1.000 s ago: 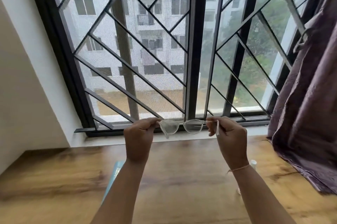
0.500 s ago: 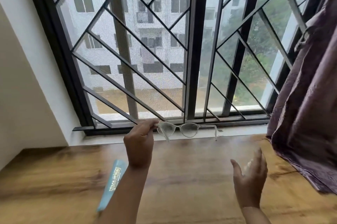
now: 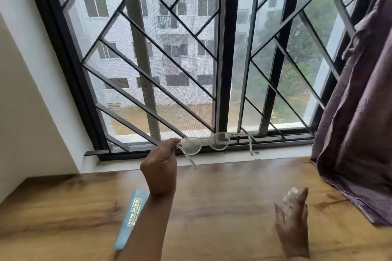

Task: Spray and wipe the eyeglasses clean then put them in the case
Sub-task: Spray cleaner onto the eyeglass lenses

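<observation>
Left hand (image 3: 160,169) is raised in front of the window sill (image 3: 275,153), fingers pinched on the left hinge of the clear-framed glasses (image 3: 192,145), which hang in the air over the far edge of the table (image 3: 212,207) with both temples unfolded. Right hand (image 3: 293,220) is low over the table near the curtain (image 3: 360,112), thumb and fingers apart and fairly straight on either side of a small bottle (image 3: 291,194); motion blur, so contact cannot be told. The blue case (image 3: 131,218) lies closed on the table, near end hidden under the left forearm.
</observation>
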Available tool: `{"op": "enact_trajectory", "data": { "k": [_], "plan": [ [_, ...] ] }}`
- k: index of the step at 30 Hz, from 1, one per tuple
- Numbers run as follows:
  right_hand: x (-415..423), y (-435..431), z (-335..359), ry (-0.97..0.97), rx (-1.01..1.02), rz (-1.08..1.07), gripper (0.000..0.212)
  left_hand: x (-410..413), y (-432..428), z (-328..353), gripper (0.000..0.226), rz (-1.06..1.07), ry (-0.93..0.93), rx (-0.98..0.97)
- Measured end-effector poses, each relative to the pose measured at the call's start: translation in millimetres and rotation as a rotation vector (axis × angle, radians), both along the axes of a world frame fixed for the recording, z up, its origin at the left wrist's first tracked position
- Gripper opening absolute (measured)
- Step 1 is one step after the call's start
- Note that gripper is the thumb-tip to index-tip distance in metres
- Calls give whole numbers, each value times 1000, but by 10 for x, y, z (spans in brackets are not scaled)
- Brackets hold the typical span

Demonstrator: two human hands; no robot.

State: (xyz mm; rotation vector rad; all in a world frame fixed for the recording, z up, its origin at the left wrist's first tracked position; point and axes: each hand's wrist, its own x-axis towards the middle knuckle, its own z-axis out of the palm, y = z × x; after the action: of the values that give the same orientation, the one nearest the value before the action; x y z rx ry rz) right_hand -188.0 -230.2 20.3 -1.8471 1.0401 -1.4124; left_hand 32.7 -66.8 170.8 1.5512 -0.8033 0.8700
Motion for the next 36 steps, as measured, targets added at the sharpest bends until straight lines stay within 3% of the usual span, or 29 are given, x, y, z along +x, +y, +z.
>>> {"op": "enact_trajectory", "data": {
  "k": [4,12,18,27,36],
  "plan": [
    [32,233,194,-16,-49,30,79,9,-2,-11,21,7,-26,4],
    [499,867,892,-185,-248,411,86,-44,-42,-33,17,16,-36,17],
    [763,1038,1256,-247,-300,663,67,-82,-22,-20,17,5,-1,15],
    [742,1015,1349,-280,-273,619,59,-86,3,-2,19,0,20,6],
    [603,861,1265,-295,-293,592,75,-78,-5,-18,19,-5,48,4]
  ]
}}
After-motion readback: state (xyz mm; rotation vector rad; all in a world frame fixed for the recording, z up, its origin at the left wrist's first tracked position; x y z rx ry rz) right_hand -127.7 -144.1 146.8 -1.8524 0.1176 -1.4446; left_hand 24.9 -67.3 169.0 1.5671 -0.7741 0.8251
